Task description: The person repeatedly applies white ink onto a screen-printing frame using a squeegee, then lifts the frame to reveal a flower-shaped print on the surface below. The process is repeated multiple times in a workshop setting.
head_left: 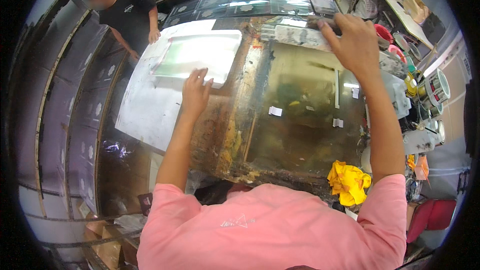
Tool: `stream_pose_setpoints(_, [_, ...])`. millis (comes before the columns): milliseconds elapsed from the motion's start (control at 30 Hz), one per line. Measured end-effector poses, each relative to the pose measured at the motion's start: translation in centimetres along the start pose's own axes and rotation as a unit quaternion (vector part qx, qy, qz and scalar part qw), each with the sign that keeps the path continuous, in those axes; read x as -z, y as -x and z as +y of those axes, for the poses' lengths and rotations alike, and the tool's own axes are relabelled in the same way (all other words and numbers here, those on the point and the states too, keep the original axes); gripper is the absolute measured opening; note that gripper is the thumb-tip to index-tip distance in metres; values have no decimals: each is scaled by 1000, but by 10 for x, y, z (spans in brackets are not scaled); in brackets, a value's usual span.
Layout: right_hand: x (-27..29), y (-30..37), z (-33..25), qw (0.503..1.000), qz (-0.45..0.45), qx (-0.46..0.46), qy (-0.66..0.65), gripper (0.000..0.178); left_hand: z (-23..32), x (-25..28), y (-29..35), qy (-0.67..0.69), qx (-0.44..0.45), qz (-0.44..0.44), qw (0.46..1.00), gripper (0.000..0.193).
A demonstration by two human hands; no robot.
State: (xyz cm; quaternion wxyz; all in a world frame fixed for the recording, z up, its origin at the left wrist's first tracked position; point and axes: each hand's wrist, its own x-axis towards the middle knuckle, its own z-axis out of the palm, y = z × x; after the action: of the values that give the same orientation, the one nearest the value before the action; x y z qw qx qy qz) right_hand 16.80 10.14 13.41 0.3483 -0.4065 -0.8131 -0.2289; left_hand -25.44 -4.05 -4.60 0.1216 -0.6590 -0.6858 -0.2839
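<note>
My left hand (196, 87) reaches to the near edge of a stack of glossy, clear-looking sheets (205, 55) with a white rim. Its fingers are stretched out and somewhat apart, holding nothing. The stack lies on large white paper sheets (145, 95) on the worktable. My right hand (354, 40) is raised at the far right of the table, its fingers curled over a dark grip on a grey, paint-stained bar (300, 36). Below that bar lies an olive, glassy work surface (300, 140) with small white paper tabs (275, 111) and a thin pale strip (337, 90) on it.
A crumpled yellow cloth (349, 182) lies at the near right corner. Paint cans (437, 86) and red tubs (384, 34) crowd the right side. A person (127, 15) stands at the far left by the paper. Racks of printed sheets (245, 2) line the back and left.
</note>
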Motion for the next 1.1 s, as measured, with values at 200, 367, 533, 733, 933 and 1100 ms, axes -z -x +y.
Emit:
stream_pose_setpoints(200, [1,-23,9,1000,8,2,-5,47,-46,-52,-14,-148,62,-174,971,61])
stream_pose_setpoints(367, [-2,-23,11,1000,23,19,0,47,-53,-63,-14,-158,109,-187,964,54])
stream_pose_setpoints(533, [9,-35,14,996,-65,-56,-26,56,-66,-28,-60,-49,72,-138,987,56])
stream_pose_setpoints(733, [10,-53,18,998,-36,-37,-43,59,37,-41,-68,-40,-41,-219,974,52])
stream_pose_setpoints(933, [7,-45,19,998,-39,-24,-35,59,186,-108,-16,131,-89,-331,930,74])
stream_pose_setpoints(1100, [8,-42,19,999,-17,-6,-36,61,261,-152,10,76,-201,-280,936,121])
